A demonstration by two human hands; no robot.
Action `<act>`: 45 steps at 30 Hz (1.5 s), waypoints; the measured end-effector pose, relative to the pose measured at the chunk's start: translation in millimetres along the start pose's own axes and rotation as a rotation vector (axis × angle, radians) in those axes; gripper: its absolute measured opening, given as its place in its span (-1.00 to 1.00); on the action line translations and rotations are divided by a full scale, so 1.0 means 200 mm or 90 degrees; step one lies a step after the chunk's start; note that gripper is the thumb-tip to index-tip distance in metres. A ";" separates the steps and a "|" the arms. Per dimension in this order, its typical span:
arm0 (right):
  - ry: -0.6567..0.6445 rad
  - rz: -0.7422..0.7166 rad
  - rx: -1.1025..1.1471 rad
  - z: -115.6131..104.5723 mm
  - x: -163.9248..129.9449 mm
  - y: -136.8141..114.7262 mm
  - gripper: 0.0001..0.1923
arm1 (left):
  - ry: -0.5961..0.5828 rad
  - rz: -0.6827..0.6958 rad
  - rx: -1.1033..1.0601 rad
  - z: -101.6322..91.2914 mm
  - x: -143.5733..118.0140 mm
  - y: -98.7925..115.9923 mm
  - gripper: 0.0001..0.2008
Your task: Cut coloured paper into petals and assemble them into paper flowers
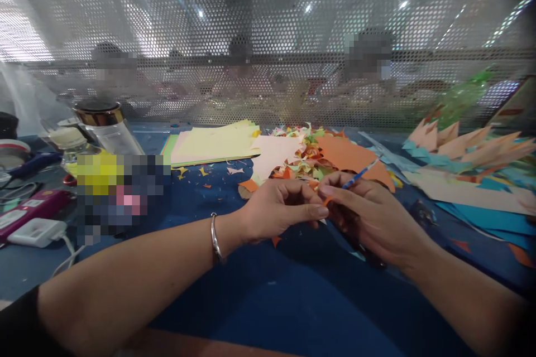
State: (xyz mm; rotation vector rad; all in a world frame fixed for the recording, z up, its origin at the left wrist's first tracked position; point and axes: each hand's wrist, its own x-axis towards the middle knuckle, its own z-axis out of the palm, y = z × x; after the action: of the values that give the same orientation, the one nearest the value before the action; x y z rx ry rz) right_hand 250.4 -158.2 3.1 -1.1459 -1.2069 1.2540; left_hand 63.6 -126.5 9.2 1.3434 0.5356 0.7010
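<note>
My left hand [285,206], with a silver bangle at the wrist, is closed in a pinch at a small orange paper piece [328,199]. Close against it, my right hand [372,215] is closed too. A slim blue-and-white stick [359,173], like a pen or a tool handle, sticks up from its fingers; its lower end is hidden. Under the right palm shows part of a dark object I cannot make out. Just beyond both hands lies a heap of cut paper scraps [307,164], with a large orange sheet [345,153] and a pale pink sheet [274,152].
A stack of coloured paper [213,144] lies at the back left, near a glass flask [111,128] and a purple power strip [36,212]. Folded paper points [460,142] and blue sheets [481,220] are on the right. A perforated screen [259,22] closes the back.
</note>
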 end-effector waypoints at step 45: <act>0.000 -0.185 -0.404 -0.07 -0.03 0.01 -0.70 | 0.113 -0.058 0.036 -0.02 0.03 -0.09 -0.55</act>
State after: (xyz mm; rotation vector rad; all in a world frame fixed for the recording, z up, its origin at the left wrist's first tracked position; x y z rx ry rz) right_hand 265.4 -163.1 0.4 -1.3442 -1.7677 0.6597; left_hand 66.9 -120.9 -9.2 1.3079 0.7587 0.7393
